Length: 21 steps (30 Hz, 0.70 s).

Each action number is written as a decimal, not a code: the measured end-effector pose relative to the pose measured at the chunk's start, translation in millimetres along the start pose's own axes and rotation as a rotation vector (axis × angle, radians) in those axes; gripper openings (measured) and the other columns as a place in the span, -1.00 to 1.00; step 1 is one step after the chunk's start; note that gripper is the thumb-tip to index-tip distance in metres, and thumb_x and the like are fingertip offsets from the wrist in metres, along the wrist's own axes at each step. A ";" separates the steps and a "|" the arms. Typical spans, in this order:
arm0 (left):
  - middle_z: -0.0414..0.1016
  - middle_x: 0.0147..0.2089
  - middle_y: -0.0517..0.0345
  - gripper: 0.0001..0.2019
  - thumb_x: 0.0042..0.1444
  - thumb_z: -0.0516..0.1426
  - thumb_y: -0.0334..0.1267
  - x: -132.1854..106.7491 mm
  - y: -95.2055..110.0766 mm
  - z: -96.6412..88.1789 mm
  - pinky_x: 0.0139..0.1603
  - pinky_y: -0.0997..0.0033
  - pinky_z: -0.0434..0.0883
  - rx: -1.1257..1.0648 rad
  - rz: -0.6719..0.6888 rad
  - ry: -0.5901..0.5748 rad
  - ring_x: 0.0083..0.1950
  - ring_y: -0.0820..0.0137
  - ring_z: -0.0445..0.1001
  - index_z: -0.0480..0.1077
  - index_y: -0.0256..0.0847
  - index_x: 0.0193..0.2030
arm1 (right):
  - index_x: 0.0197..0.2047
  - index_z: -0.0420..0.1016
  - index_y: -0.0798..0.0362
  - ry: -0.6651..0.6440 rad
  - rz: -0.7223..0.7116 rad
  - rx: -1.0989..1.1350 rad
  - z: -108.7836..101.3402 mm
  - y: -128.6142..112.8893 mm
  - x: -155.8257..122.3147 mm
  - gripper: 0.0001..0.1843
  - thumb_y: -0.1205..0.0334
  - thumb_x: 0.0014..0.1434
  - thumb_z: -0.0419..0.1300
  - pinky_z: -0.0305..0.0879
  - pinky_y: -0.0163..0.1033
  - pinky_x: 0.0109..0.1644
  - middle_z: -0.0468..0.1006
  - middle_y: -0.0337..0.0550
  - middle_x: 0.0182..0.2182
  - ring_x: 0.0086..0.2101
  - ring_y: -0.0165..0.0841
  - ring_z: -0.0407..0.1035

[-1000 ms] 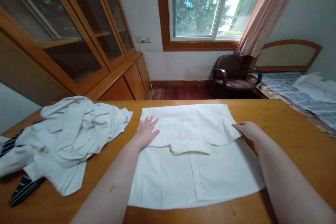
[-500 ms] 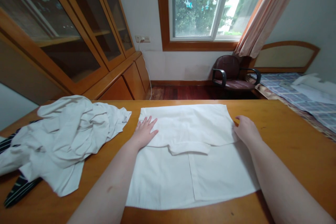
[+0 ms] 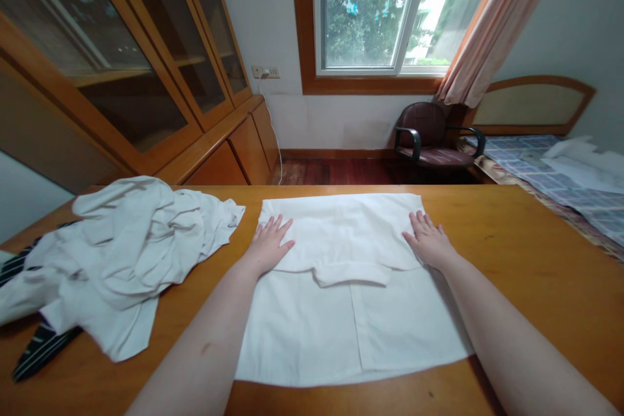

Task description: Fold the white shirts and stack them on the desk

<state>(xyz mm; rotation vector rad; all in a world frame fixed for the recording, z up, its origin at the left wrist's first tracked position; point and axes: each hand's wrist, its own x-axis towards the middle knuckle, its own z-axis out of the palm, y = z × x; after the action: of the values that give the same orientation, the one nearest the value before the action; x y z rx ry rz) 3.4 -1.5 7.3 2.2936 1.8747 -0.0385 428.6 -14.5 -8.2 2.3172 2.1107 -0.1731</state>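
Note:
A white garment (image 3: 351,312) lies flat and partly folded on the wooden table (image 3: 526,240), its upper part turned over the lower. My left hand (image 3: 269,244) rests flat on the left edge of the folded part, fingers spread. On the right edge of that fold my right hand (image 3: 428,239) lies palm down, fingers stretched out. Neither hand holds anything.
A crumpled heap of white clothes (image 3: 121,253) lies on the table's left side over a dark striped piece (image 3: 41,341). Beyond the table stand wooden cabinets (image 3: 160,78), a dark armchair (image 3: 429,136) under the window, and a bed (image 3: 560,182) at the right.
My right hand moved from the garment's right corner inward onto the fold and flattened out. My left hand stayed where it was.

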 end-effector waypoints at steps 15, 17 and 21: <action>-0.19 0.43 0.02 -0.39 0.20 -0.09 0.02 -0.1 0.0 -1.9 0.35 0.02 -0.17 -0.039 0.015 -0.001 0.43 0.17 -0.24 0.01 -0.10 0.36 | 0.29 0.15 0.14 0.238 0.160 0.177 -8.1 56.5 7.2 -0.42 0.10 0.30 -0.26 -0.12 0.18 0.28 0.07 0.07 0.30 0.28 -0.09 -0.11; -0.13 0.42 -0.01 -0.39 0.19 -0.08 0.00 -1.1 0.4 -7.4 0.35 0.09 -0.10 -0.050 -0.004 0.042 0.42 0.17 -0.18 0.05 -0.17 0.34 | 0.30 0.11 0.17 0.294 0.057 0.247 -6.7 51.5 6.9 -0.42 0.10 0.31 -0.26 -0.08 0.01 0.30 0.06 0.09 0.30 0.28 -0.18 -0.07; 0.27 0.25 -0.14 -0.52 0.21 -0.13 -0.15 -7.2 -8.0 -23.0 0.18 0.21 0.22 -0.014 -0.256 0.237 0.24 0.15 0.25 0.26 -0.27 0.20 | 0.34 0.03 0.10 0.114 -0.119 0.191 1.2 37.8 6.5 -0.37 0.01 0.28 -0.17 -0.09 -0.02 0.31 -0.02 0.02 0.33 0.30 -0.18 -0.15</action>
<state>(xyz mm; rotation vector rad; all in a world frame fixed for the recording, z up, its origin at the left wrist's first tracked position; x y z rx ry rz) -8.0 -3.4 29.9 2.1127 2.2672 0.2202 466.7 -11.8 -12.7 2.3543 2.3879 -0.2608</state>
